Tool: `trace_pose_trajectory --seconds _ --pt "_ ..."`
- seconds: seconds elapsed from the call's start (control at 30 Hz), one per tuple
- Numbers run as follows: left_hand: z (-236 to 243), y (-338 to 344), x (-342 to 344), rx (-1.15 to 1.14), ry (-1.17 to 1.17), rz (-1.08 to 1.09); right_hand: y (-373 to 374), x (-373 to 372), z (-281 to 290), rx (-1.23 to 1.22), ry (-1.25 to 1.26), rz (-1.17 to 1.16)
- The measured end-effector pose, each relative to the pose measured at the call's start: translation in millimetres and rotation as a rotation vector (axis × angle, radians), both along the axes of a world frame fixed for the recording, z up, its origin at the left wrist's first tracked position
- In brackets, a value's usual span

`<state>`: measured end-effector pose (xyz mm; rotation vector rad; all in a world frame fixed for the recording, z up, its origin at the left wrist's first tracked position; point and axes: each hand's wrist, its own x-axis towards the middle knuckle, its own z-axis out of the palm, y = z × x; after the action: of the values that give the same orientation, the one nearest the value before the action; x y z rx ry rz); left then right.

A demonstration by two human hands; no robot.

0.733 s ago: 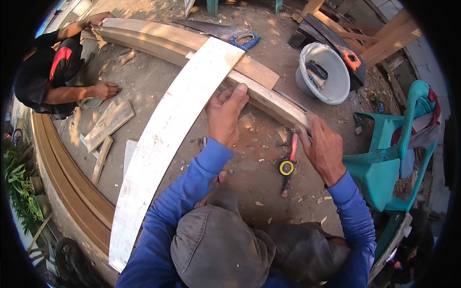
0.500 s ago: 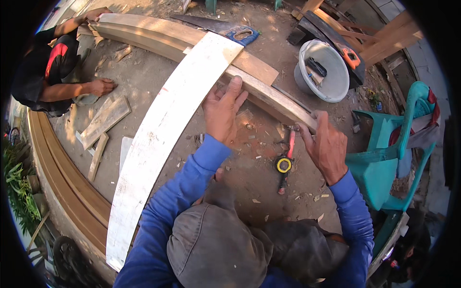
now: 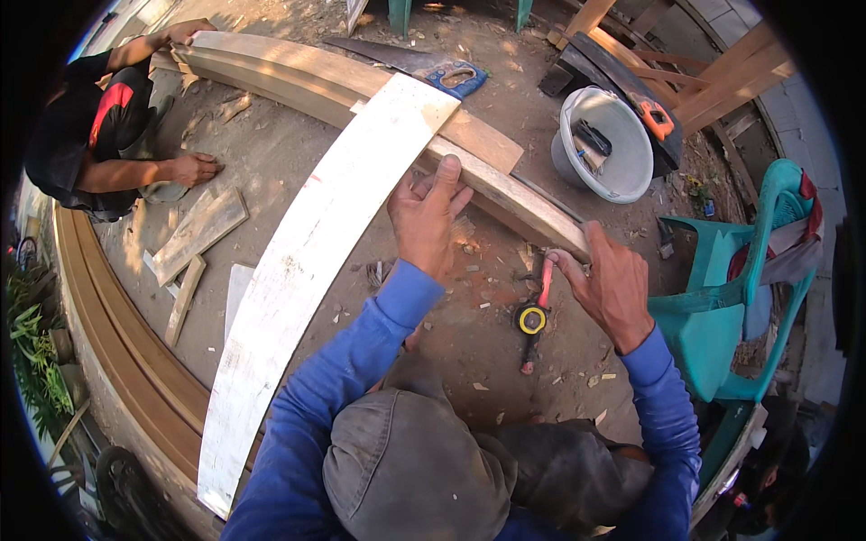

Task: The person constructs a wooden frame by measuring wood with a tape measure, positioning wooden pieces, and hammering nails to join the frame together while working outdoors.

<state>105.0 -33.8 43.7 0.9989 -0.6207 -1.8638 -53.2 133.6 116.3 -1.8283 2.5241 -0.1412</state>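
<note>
A long wooden beam [image 3: 519, 200] runs from the upper left to my right hand. My left hand [image 3: 426, 221] is closed at the beam's near side, with the thumb up against it and the other fingers partly hidden. At the beam's right end, my right hand [image 3: 612, 287] grips with the fingers over the top and the thumb below. A long white board [image 3: 298, 243] lies across the beam, just left of my left hand. Beyond the beam lies a handsaw [image 3: 456, 77] with a blue handle. On the ground between my arms is a red-and-black tool [image 3: 547, 281] with a round yellow-and-black piece [image 3: 531, 318].
A co-worker's hand [image 3: 189, 32] rests on the beam's far left end. Short wood offcuts [image 3: 203, 236] and long brown planks [image 3: 126, 311] lie at left. A grey bucket [image 3: 622, 171], an orange-handled saw [image 3: 657, 120] and a green plastic chair [image 3: 699, 316] stand at right.
Both hands keep their hold on the beam. The view has shifted slightly, and the right hand's fingers sit a little differently at the beam's end.
</note>
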Motion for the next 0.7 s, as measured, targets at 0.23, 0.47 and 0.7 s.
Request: trace_pose_trajectory --seconds 0.23,0.47,0.7 --pt "7 6 -2 0.033 0.1 -0.069 12 5 3 -0.076 0.075 -0.078" --pt "-11 3 3 0.048 0.101 0.001 43 -32 -3 -0.381 -0.406 -0.238" --pt "8 27 -10 0.057 0.13 -0.045 122 -94 -132 0.606 -0.378 -0.294"
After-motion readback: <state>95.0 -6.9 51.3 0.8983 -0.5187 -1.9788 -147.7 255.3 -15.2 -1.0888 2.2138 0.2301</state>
